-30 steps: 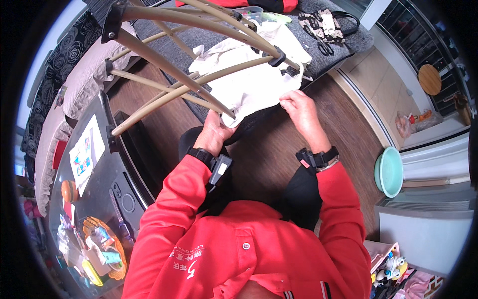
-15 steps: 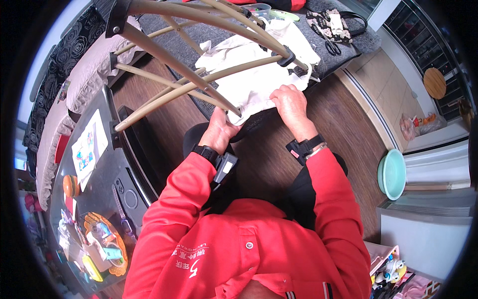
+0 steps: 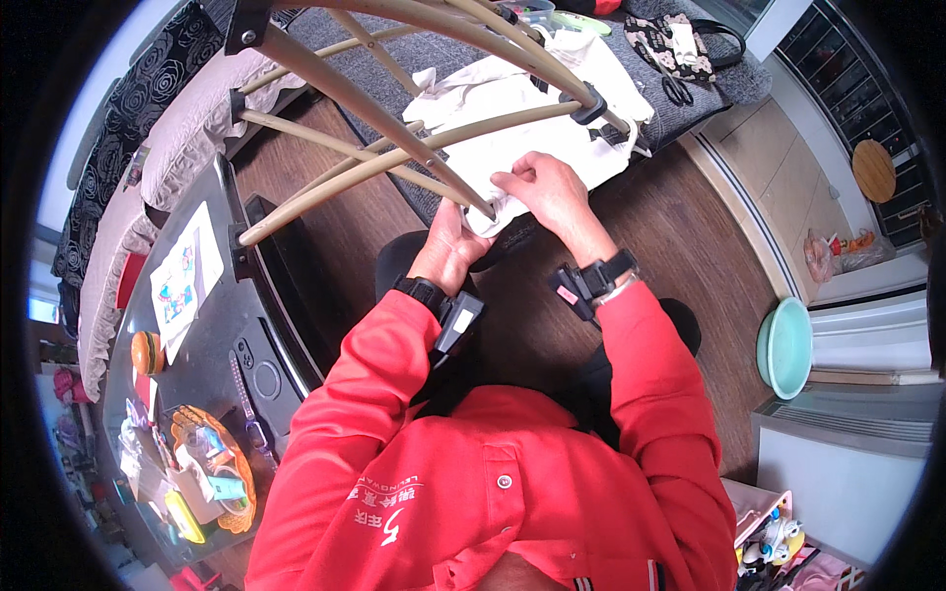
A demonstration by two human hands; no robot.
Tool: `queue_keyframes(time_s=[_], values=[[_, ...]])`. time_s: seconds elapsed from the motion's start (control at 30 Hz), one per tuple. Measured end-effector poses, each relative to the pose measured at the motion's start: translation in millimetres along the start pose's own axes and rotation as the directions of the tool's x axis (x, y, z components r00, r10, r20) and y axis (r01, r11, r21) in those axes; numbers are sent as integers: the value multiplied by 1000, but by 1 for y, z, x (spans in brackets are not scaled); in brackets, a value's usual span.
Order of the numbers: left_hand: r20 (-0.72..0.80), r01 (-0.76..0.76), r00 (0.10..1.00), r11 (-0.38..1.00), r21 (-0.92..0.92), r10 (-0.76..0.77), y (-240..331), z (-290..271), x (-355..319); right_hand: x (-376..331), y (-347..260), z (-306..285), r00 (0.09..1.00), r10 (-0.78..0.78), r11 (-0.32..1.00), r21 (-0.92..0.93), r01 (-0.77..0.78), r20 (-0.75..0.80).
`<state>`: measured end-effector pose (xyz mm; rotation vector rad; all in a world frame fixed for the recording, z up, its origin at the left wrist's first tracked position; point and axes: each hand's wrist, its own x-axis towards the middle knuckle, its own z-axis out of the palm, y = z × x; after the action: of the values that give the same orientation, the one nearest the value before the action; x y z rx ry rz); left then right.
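White cotton cloth [image 3: 512, 138], crumpled, lies draped across the grey fabric sofa seat [image 3: 414, 39] far ahead of me, under the beige curved rods of a rack [image 3: 394, 163]. I pinch its near edge with my right hand [image 3: 547, 192], fingers closed on a fold. My left hand [image 3: 448, 246] grips the same near edge from below, just beside the right, where a rod ends. Both wrists wear black strapped bands. Brown wooden floorboards [image 3: 680, 236] run beneath. Farther right sits a turquoise round basin [image 3: 785, 347]; to my left, a dark glossy table [image 3: 197, 345] holds papers.
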<state>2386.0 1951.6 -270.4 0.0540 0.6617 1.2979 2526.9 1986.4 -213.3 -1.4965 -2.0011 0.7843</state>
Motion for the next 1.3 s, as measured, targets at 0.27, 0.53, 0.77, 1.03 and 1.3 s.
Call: queue_keyframes(time_s=[0.27,0.53,0.77,1.03,1.3], values=[[33,-6,999,999,-39,7,-2,-9,8,13,20,13,992,112,881,456,-125,57],[52,23,998,997,-72,-19,2,-3,-2,13,32,10,988,132,868,472,-156,84],[238,97,970,966,-240,-39,8,-3,-7,16,11,8,998,11,979,202,-25,70],[68,41,997,964,-264,-24,6,-12,-3,33,-2,21,987,-86,996,3,87,133],[67,8,998,906,-423,22,0,-25,11,44,-5,1,867,39,970,190,-153,497]])
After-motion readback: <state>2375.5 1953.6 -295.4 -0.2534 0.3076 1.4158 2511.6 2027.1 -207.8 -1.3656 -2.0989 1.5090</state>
